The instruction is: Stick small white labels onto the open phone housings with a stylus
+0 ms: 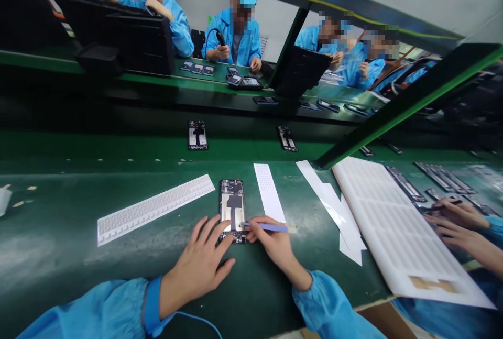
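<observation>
Left hand (200, 263) lies open against the phone (232, 207), right hand (276, 244) pinching a blue stylus (268, 227) beside it.

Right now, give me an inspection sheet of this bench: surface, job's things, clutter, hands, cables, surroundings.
Surface: green mat, scuffed.
Job's things: open phone body lying flat; blue tool at its lower right.
Clutter: sticker strip, backing paper, large white sheet.
Hands: left hand rests on the phone body's lower end; right hand grips the blue tool.
Cables: thin blue cord at left cuff.
Surroundings: two phones on the conveyor; co-worker's hands at right.
</observation>
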`<move>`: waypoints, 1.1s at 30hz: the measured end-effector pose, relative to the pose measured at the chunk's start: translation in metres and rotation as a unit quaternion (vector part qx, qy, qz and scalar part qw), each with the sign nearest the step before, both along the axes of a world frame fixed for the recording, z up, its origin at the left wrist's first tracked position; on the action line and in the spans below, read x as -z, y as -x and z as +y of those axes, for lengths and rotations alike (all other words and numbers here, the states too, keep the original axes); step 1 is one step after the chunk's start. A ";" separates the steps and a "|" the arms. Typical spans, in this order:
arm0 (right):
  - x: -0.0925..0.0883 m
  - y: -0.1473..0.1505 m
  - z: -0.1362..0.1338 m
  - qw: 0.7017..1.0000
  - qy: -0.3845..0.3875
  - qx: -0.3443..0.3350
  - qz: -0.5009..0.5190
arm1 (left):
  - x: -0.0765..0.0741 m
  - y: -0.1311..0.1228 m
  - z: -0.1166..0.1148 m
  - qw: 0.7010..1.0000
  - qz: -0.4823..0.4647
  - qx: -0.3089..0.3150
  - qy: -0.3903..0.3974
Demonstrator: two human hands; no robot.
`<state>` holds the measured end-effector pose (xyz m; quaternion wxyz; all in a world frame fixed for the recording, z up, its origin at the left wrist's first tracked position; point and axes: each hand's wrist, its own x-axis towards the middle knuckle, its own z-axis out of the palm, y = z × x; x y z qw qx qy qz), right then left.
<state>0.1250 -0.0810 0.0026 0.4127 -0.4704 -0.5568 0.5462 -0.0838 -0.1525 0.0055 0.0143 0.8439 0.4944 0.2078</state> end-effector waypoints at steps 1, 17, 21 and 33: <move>0.003 0.002 0.000 1.000 0.007 -0.004 0.002 | 0.000 0.000 0.001 1.000 0.004 -0.001 0.002; 0.007 -0.046 0.042 0.979 -0.112 0.111 -0.127 | 0.006 -0.043 0.016 0.999 -0.005 -0.038 -0.035; 0.013 -0.059 0.064 0.987 -0.076 0.123 -0.072 | -0.003 -0.055 0.031 0.997 0.067 -0.046 0.015; 0.021 -0.063 0.074 0.993 -0.045 0.097 -0.055 | -0.025 -0.050 0.072 0.986 0.133 -0.087 0.043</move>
